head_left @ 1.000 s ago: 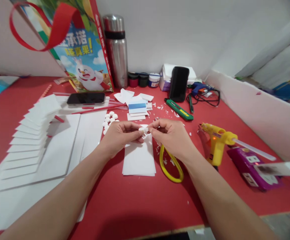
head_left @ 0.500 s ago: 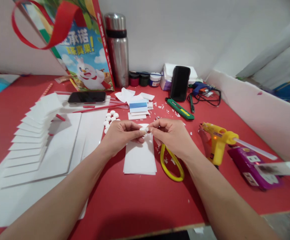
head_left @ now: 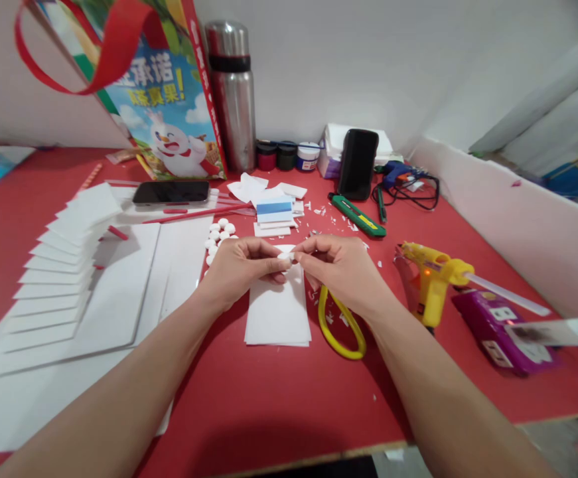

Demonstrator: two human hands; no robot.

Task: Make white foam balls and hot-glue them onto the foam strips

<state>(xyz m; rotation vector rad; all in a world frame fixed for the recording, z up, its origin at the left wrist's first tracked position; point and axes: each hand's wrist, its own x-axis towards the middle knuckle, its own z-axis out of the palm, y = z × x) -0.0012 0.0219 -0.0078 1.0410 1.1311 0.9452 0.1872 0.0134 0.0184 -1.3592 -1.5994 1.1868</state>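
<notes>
A small white rounded piece (head_left: 285,257) is pinched between the fingertips of my left hand (head_left: 243,271) and my right hand (head_left: 344,271). Both sets of fingers are closed, and they hide most of it. Its material is hard to make out. Under the fingertips lies a short stack of white paper sheets (head_left: 277,315). Similar white rounded pieces (head_left: 222,229) are heaped just beyond my left hand, partly covered by it. A yellow loop of tubing or cord (head_left: 341,355) rests beside the sheets, below my right wrist.
Left are fanned white cards (head_left: 52,287) on a white board. A phone (head_left: 172,192), steel flask (head_left: 235,99) and paint pots (head_left: 287,157) stand behind. A green cutter (head_left: 357,215), yellow glue gun (head_left: 431,275) with its light on, and purple box (head_left: 500,332) occupy the right.
Both hands keep their pinch on the small white piece and stay almost in place. The whole view has shifted very slightly.
</notes>
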